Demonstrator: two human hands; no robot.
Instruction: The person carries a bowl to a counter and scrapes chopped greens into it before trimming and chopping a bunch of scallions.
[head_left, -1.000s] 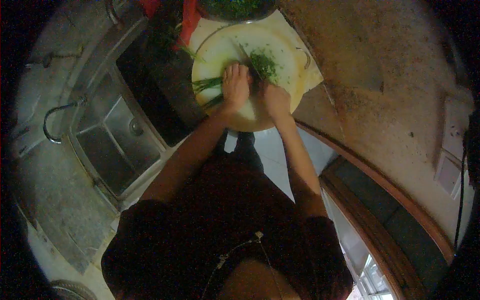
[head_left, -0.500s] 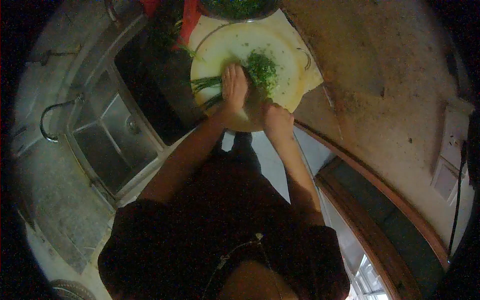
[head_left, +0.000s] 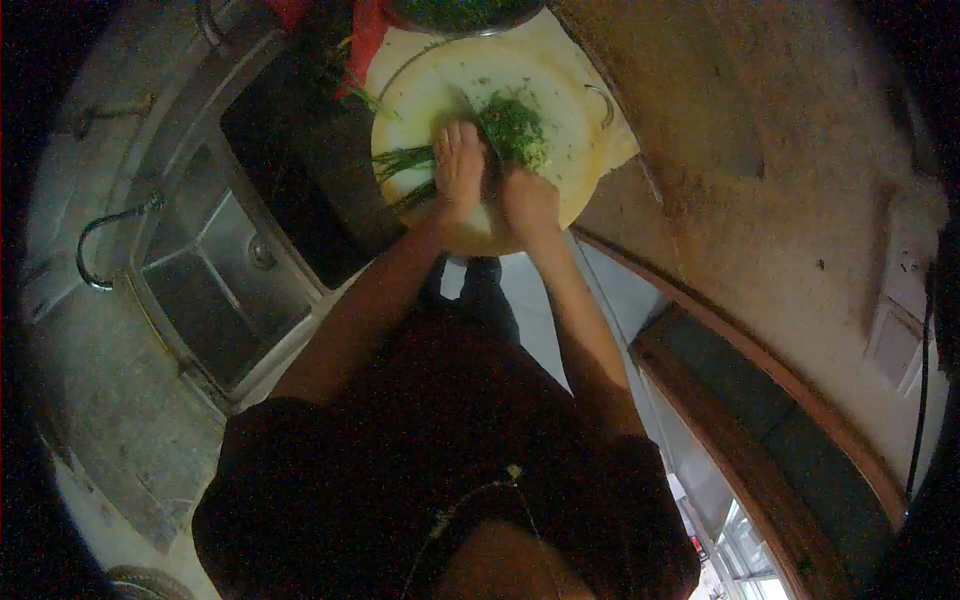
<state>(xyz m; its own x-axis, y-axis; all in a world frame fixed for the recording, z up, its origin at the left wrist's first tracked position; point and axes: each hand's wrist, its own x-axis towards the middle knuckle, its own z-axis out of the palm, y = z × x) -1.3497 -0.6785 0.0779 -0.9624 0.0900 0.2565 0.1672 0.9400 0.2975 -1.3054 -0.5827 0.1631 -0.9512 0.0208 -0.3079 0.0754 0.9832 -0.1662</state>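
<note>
A round, pale cutting board (head_left: 410,95) lies in front of me. My left hand (head_left: 460,168) presses down on a bundle of green onions (head_left: 402,160), its fingers held together over them; the long stalks stick out past the board's left edge. My right hand (head_left: 529,207) is closed round the handle of a knife (head_left: 491,150), whose dark blade stands right beside my left fingers. The handle itself is hidden in my fist. To the right of the blade is a heap of chopped greens (head_left: 515,125), with small bits scattered around it.
A bowl of chopped greens (head_left: 465,15) stands behind the board, near a red bag (head_left: 366,45). At left are a metal sink (head_left: 225,270) and a curved faucet (head_left: 95,245). A stained wall (head_left: 730,190) rises at right, above a wood-framed cabinet (head_left: 770,400).
My right hand and the knife have moved up and left, closer to my left hand. The whole view has shifted slightly. My left hand stays on the green onions.
</note>
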